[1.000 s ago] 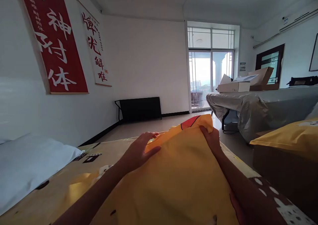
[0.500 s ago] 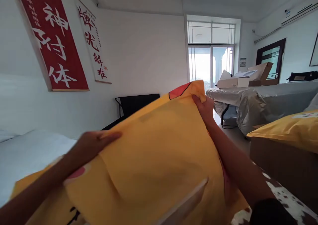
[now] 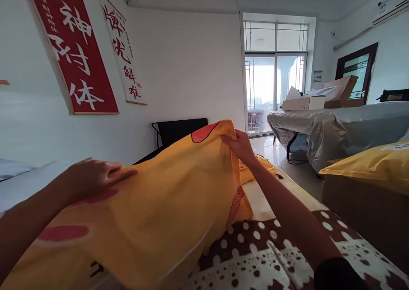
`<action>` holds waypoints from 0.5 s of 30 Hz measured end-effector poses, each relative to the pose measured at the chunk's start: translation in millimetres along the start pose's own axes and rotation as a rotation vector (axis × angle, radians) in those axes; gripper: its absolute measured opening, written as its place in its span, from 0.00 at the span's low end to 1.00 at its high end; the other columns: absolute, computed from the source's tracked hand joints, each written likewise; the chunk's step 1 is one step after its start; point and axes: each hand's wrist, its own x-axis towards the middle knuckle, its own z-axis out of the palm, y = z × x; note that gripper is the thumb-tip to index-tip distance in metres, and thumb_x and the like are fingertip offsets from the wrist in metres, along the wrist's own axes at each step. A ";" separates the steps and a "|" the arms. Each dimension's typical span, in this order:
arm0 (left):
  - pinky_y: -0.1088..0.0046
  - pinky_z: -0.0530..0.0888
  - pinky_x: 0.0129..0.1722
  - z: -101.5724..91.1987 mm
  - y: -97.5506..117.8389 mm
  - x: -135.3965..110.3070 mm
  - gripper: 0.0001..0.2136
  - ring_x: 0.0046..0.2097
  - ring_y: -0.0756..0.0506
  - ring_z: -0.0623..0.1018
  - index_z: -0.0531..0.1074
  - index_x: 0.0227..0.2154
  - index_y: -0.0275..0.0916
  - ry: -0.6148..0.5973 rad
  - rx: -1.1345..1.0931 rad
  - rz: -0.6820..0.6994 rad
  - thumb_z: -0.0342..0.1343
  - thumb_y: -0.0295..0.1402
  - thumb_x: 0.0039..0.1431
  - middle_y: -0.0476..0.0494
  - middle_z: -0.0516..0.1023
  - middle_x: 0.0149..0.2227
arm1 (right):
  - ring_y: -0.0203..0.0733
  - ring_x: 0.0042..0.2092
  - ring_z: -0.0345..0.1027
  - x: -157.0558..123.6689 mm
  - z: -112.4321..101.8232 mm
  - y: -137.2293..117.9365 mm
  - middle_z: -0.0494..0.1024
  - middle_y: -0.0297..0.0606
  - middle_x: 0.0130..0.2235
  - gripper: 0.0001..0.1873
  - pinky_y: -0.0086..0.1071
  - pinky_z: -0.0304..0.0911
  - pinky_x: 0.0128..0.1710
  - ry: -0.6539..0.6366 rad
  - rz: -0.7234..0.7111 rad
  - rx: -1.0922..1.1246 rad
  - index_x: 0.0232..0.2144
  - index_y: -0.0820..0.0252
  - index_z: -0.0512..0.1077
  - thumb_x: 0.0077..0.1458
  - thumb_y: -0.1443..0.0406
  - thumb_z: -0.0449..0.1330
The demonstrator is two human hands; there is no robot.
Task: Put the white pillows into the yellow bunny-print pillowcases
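A yellow pillowcase (image 3: 166, 196) with pink and red printed patches hangs stretched between my hands. My left hand (image 3: 96, 177) is closed on its upper edge at the left, thumb lying along the cloth. At the right, the fingers of my right hand (image 3: 240, 146) pinch the top corner. The cloth slopes down toward me, and a thin pale line runs across its lower part. Below it lies a brown and cream spotted blanket (image 3: 255, 256). Whatever is inside or behind the pillowcase is hidden.
A yellow pillow (image 3: 373, 164) rests on a brown box (image 3: 361, 213) at the right. Behind stands a plastic-covered table (image 3: 358, 123) with an open carton (image 3: 306, 103). More yellow cloth (image 3: 265, 164) lies beyond my right hand. White bedding (image 3: 28, 181) is at the left.
My right hand has moved left and slightly down with the pillowcase corner. My left hand has shifted left. More of the spotted blanket and the yellow cloth behind now shows.
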 end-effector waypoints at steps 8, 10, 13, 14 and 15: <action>0.73 0.65 0.35 -38.9 156.7 18.3 0.31 0.41 0.44 0.71 0.61 0.54 0.36 0.123 -0.503 0.222 0.47 0.54 0.55 0.41 0.72 0.46 | 0.33 0.27 0.58 -1.4 30.1 -22.3 0.65 0.28 0.23 0.15 0.26 0.56 0.26 -0.003 0.141 0.192 0.23 0.62 0.68 0.41 0.56 0.63; 0.74 0.63 0.28 -39.6 180.6 27.4 0.25 0.31 0.47 0.71 0.71 0.39 0.34 -0.017 -0.529 0.281 0.47 0.54 0.54 0.44 0.74 0.33 | 0.33 0.28 0.60 -1.3 26.0 -29.0 0.67 0.29 0.24 0.16 0.26 0.58 0.27 0.003 0.114 0.200 0.24 0.63 0.70 0.40 0.55 0.64; 0.76 0.62 0.22 -32.7 189.6 37.3 0.22 0.24 0.50 0.69 0.70 0.27 0.35 -0.179 -0.656 0.309 0.50 0.53 0.52 0.48 0.71 0.24 | 0.35 0.31 0.65 -13.4 10.1 -19.3 0.72 0.31 0.29 0.19 0.28 0.63 0.29 -0.042 0.134 0.258 0.32 0.62 0.72 0.40 0.54 0.64; 0.76 0.62 0.22 -30.2 188.7 38.6 0.21 0.24 0.50 0.69 0.70 0.27 0.35 -0.201 -0.713 0.301 0.51 0.52 0.52 0.49 0.71 0.23 | 0.37 0.32 0.66 -22.2 2.9 -8.2 0.74 0.32 0.30 0.20 0.29 0.64 0.31 -0.109 0.177 0.280 0.34 0.61 0.72 0.40 0.55 0.65; 0.76 0.63 0.22 -28.3 187.3 39.1 0.21 0.23 0.50 0.69 0.70 0.27 0.36 -0.218 -0.761 0.280 0.52 0.52 0.52 0.49 0.71 0.23 | 0.38 0.33 0.68 -33.4 -4.7 7.0 0.75 0.32 0.32 0.21 0.30 0.65 0.32 -0.204 0.240 0.292 0.36 0.61 0.72 0.39 0.56 0.66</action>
